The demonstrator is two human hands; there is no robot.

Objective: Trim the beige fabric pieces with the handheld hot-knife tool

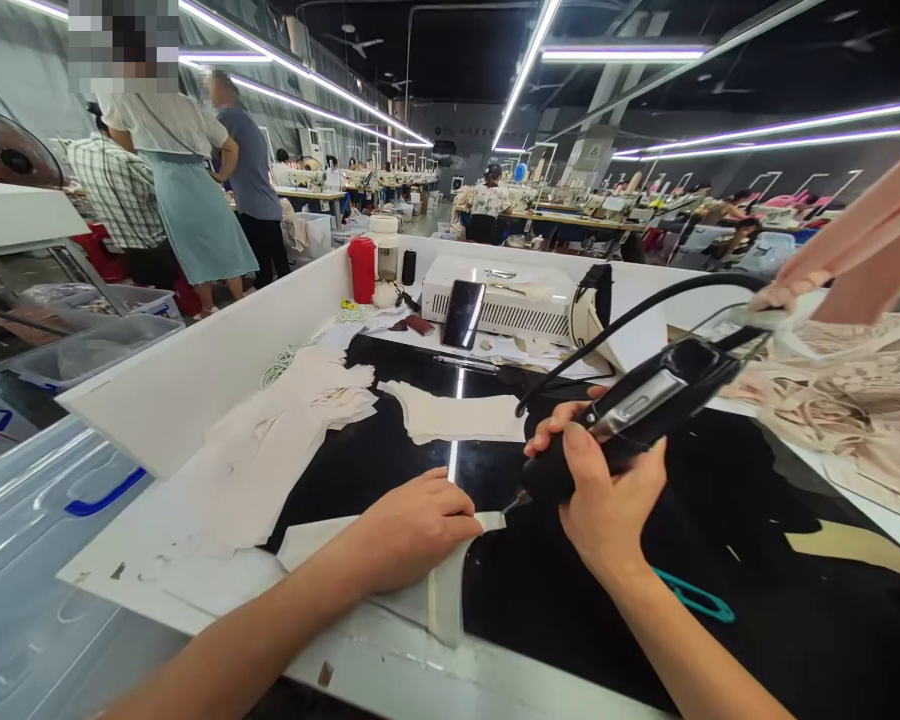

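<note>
My left hand [420,525] presses on a pale fabric piece [444,605] at the front of the black work surface [540,590], its fingers bent and close together near the fabric's corner. Wrapped in my right hand [611,500] is a black corded handheld tool [664,390] with a silver plate on its side. Its thin metal tip points down and left, right by that corner; whether it touches the fabric I cannot tell. Beyond my hands lies another cream fabric piece [457,415]. A heap of pale cut pieces [270,440] rests to the left.
A teal-handled tool [694,597] lies beside my right forearm. At the back are a white vented box [495,300], a phone [463,312] and a red bottle [361,270]. Beige fabric [855,400] is piled on the right. The tool's black cable [630,315] arcs over the table.
</note>
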